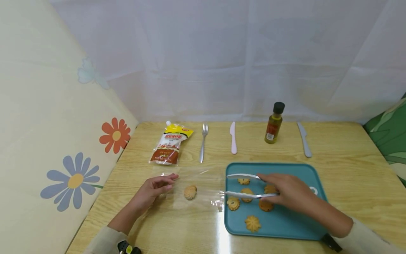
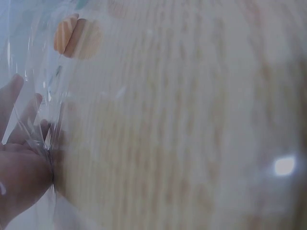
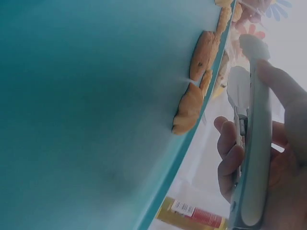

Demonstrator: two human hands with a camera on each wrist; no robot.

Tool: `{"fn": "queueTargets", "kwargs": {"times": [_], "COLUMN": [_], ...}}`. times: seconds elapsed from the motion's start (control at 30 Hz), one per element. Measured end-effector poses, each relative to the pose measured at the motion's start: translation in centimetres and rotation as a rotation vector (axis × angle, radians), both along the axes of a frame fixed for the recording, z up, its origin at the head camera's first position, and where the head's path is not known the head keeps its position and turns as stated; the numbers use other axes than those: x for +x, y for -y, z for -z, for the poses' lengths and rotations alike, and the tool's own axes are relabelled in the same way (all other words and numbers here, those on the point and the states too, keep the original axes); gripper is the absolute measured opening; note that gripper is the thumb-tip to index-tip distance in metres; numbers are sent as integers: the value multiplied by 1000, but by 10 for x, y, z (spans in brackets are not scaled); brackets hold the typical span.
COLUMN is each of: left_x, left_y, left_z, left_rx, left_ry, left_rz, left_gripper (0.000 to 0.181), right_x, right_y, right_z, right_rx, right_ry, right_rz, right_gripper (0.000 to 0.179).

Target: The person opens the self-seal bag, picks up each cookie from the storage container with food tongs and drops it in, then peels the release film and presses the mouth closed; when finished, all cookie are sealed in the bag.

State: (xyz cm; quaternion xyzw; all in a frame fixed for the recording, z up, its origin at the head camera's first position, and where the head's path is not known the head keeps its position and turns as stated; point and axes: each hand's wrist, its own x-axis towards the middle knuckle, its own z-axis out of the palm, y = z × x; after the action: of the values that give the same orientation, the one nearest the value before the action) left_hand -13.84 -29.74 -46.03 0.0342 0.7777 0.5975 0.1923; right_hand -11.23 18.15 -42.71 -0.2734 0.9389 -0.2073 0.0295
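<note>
1. Lower centre of the frame: a clear, crinkled plastic bag (image 1: 206,208), with a pale, swirled, shell-shaped cookie (image 1: 190,192) inside its outline, showing through the film.
2. At the bag's left edge, there's the left hand (image 1: 155,190) – fingers and thumb apart, touching the film.
3. Over to the lower right, the right hand (image 1: 287,192) has fingers and thumb clamped on metal tongs with white tips (image 1: 264,195). Their two arms stand apart, tips reaching the tray's left edge beside the bag.
4. Under those tongs sits a teal, rectangular, round-cornered tray (image 1: 288,227) – six golden-brown cookies (image 1: 252,223) visible, grouped in its left half.
5. Along the back, from centre left: a yellow, white and brown spouted pouch (image 1: 170,144), contents hidden; right of centre, an upright black-capped glass bottle (image 1: 274,123) holding yellowish-green liquid.
</note>
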Motion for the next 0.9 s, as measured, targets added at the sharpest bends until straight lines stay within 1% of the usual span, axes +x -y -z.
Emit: {"fn": "queueTargets", "kwargs": {"times": [0.13, 0.3, 0.43, 0.6, 0.73, 0.9], "left_x": [0, 0, 0, 0, 0, -1], "left_y": [1, 1, 1, 1, 1, 1], "left_z": [1, 2, 2, 2, 2, 2], "left_rx": [6, 18, 19, 16, 16, 19], "left_ry": [1, -8, -10, -2, -3, -9], "left_rz": [1, 9, 10, 5, 2, 6], "left_gripper": [33, 34, 35, 35, 35, 34], "right_x": [5, 12, 16, 19, 22, 26], "right_y": [-11, -27, -40, -56, -64, -69], "right_z": [0, -1, -1, 0, -1, -1], "right_rx": [-6, -19, 13, 49, 59, 28], "right_ry": [-9, 37, 75, 70, 77, 90], "right_rz": [19, 55, 108, 147, 153, 125], "right_gripper": [71, 72, 75, 77, 77, 77]}}
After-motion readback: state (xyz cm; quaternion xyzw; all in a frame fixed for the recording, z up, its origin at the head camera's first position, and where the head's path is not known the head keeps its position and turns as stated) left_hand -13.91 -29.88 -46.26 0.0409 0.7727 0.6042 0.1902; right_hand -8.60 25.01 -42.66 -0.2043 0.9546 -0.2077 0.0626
